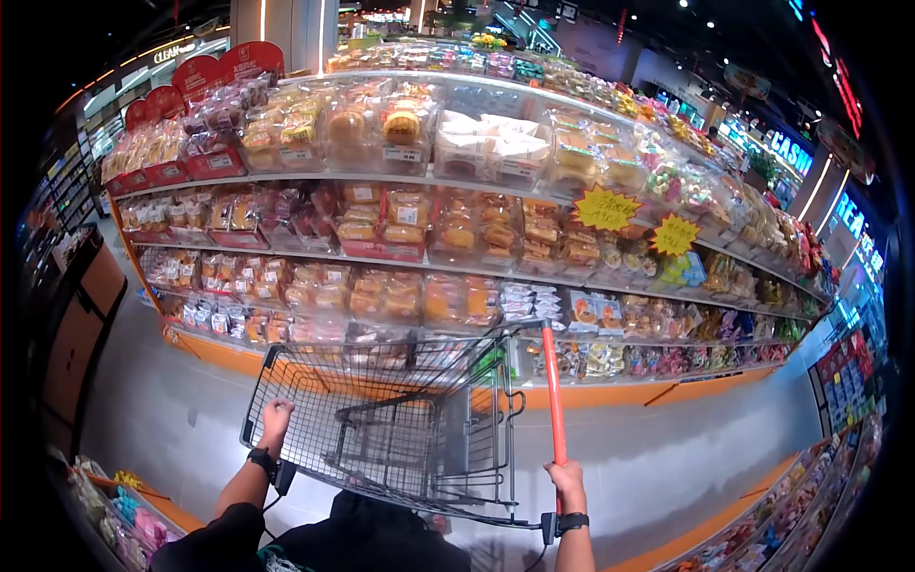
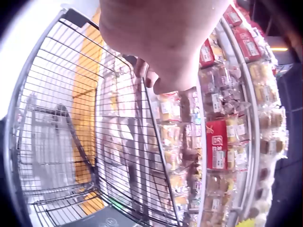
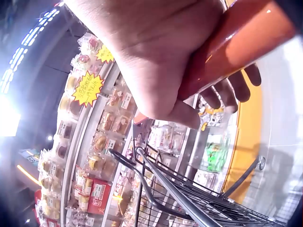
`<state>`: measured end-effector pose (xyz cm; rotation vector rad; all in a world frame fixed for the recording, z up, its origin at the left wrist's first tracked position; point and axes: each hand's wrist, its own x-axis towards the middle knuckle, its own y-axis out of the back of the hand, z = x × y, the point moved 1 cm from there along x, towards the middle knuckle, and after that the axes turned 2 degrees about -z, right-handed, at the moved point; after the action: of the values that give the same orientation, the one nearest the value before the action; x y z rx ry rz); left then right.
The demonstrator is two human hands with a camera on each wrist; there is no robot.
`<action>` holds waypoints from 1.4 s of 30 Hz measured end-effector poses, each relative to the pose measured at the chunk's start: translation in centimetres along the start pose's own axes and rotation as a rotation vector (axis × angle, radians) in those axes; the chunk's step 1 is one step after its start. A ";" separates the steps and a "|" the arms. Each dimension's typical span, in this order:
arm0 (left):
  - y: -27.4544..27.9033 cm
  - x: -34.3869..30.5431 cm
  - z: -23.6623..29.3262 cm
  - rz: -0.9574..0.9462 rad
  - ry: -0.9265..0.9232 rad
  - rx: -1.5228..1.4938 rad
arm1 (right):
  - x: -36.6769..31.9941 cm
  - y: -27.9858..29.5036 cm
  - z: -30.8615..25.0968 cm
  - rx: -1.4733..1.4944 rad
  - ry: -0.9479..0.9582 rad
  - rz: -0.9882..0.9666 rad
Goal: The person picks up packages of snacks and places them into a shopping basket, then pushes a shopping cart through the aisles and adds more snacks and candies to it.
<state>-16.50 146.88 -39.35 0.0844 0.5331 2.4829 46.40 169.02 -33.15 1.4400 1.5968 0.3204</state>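
Note:
A black wire shopping cart (image 1: 381, 410) stands side-on before me, its basket bare in the head view. My right hand (image 1: 568, 483) grips the near end of its orange-red handle (image 1: 554, 400); in the right wrist view the fingers (image 3: 239, 87) reach round beyond the bar. My left hand (image 1: 276, 419) hangs over the front part of the basket, its fingers loosely curled and no item visible in them. In the left wrist view that hand (image 2: 158, 47) overlaps the basket's upper rim (image 2: 158, 137), with part of the fingers hidden behind the palm.
Beyond the cart, a long tiered shelf (image 1: 381, 253) carries packaged breads and cakes. Yellow starburst signs (image 1: 606, 208) hang on its edge, and red signs (image 1: 253, 62) top its left end. More goods line a low display (image 1: 791, 515) behind me on the right. Grey floor (image 1: 667, 429) lies between.

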 end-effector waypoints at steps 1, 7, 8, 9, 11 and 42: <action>-1.1 -0.3 2.7 -0.022 -0.020 -0.028 | 0.0 0.8 0.1 -0.002 0.006 0.030; -6.5 -4.2 13.0 -0.225 -0.184 -0.142 | -1.3 6.0 -0.1 -0.194 -0.091 0.229; -7.2 -4.2 13.5 -0.251 -0.166 -0.145 | -1.6 6.7 -0.3 -0.212 -0.102 0.286; -7.8 -4.3 13.7 -0.276 -0.146 -0.148 | -1.3 7.0 0.1 -0.225 -0.075 0.343; -9.0 -4.2 13.3 -0.269 -0.280 -0.105 | -0.5 7.7 1.4 -0.261 -0.024 0.446; -32.7 -1.0 14.6 -0.445 -0.511 0.157 | 6.9 17.3 9.3 -0.517 -0.066 0.565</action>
<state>4.59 175.88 -38.80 0.5798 0.4605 1.8859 65.36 176.45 -28.82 1.4348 0.9259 0.9278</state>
